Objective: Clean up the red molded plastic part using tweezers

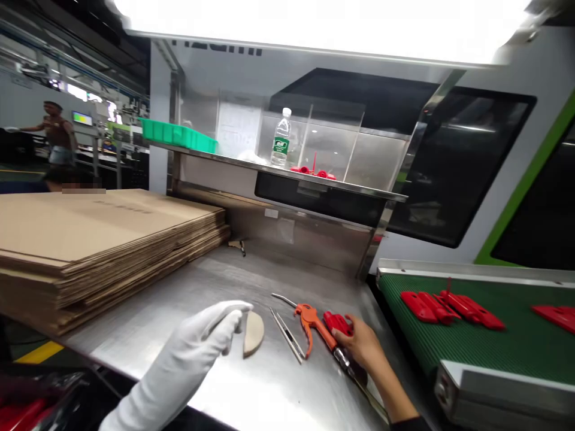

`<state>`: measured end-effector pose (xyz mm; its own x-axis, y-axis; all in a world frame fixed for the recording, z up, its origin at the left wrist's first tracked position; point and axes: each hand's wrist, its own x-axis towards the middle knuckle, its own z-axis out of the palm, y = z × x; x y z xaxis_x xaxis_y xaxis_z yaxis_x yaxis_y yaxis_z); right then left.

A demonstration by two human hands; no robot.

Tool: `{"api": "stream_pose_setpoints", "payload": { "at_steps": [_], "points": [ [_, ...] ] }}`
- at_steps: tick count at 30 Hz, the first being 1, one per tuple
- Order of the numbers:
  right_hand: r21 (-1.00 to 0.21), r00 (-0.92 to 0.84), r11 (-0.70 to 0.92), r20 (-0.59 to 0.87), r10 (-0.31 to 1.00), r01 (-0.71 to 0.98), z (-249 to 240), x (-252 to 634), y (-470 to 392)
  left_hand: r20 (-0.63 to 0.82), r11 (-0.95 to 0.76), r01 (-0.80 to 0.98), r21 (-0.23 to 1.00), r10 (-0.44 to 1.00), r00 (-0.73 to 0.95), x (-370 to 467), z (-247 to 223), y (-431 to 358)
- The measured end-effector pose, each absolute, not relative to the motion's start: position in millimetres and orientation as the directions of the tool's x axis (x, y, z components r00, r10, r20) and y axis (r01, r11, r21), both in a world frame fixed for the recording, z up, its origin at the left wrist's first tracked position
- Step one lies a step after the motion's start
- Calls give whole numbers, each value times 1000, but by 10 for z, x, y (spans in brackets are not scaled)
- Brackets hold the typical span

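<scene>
Left hand (pixel 211 332) in white glove, fingers loosely curled, holding nothing, fingertips touching flat beige half-round piece (pixel 253 333) near front edge of stainless steel worktop (pixel 179 299). Right hand (pixel 362 344) bare, near right edge, fingers closed loosely over red plastic moulded part (pixel 336 322); firmness of grip unclear. Orange-handled air blow gun (pixel 314 326) lying just left of red part, touching right hand. Metal tweezers (pixel 287 334) flat between half-round piece and blow gun. Stack of flat brown cardboard sheets (pixel 90 245) at left edge. More red plastic parts (pixel 449 306) on green ribbed conveyor belt (pixel 494 347) beyond right edge. Clear water bottle (pixel 281 139) and green plastic tray (pixel 179 134) on steel shelf (pixel 359 189) above back edge.
</scene>
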<state>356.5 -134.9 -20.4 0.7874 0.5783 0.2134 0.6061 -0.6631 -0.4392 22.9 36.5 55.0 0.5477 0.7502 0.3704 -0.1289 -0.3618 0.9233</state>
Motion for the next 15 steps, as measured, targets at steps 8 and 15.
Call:
{"api": "stream_pose_setpoints", "payload": {
  "at_steps": [8,15],
  "points": [
    [-651,593,-264,356,722,712,119,2473,-1296,-116,481,-612,628,835,537,611,-100,29],
    [-441,526,-365,332,783,820,279,2237,-717,-401,694,-503,515,714,574,564,172,-413]
  ]
}}
